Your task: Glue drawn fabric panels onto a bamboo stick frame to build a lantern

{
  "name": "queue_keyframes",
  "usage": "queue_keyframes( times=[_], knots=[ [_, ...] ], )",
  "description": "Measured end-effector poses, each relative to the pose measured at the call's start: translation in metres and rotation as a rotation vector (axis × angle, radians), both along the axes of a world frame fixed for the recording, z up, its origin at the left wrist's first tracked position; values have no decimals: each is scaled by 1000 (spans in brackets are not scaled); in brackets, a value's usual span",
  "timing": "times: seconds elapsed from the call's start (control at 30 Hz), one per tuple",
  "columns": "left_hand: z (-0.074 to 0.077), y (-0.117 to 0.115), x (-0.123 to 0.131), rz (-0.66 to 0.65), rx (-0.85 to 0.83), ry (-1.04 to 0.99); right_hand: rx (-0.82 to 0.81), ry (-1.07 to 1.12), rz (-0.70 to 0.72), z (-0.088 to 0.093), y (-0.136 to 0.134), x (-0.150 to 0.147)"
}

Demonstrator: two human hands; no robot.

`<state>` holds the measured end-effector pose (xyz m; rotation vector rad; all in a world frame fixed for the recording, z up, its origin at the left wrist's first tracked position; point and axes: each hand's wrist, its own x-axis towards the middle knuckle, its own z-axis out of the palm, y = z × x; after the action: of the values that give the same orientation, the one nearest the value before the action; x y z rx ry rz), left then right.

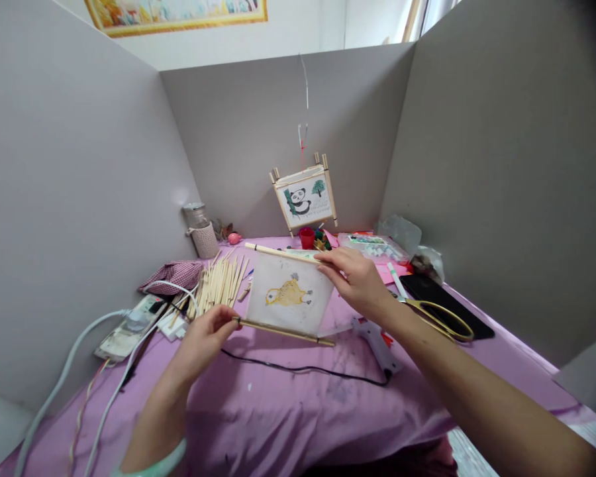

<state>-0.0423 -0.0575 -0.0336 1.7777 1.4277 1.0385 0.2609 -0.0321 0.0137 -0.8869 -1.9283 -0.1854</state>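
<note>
Between my hands is a white paper panel point(273, 275) with a yellow bird drawn on it, stretched between two wooden sticks. My left hand point(206, 338) pinches the left end of the near stick point(283, 331). The far stick point(278, 252) is gripped near its right end by my right hand point(352, 278). The panel is held tilted above the purple cloth. Just below my right forearm lies a white glue gun point(377, 344) with an orange trigger. A bundle of thin wooden sticks point(221, 281) rests to the left of the panel.
A finished-looking paper lantern point(305, 199) with a panda drawing hangs from a wire. Gold-handled scissors point(437, 317) and a black tablet-like slab point(457, 311) lie right. At left are a power strip point(129, 331) and a jar point(201, 232). A black cord point(302, 368) crosses the cloth point(278, 424).
</note>
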Motion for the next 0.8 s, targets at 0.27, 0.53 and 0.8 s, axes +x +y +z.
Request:
queue_keyframes(
  times=[0.27,0.53,0.8],
  knots=[
    [54,21,-1,68,124,-162,-431,467,153,-17,8,6],
    [98,35,19,47,327,86,-604,372,80,-39,6,15],
    [93,25,28,31,456,106,-600,284,45,-48,0,15]
  ],
)
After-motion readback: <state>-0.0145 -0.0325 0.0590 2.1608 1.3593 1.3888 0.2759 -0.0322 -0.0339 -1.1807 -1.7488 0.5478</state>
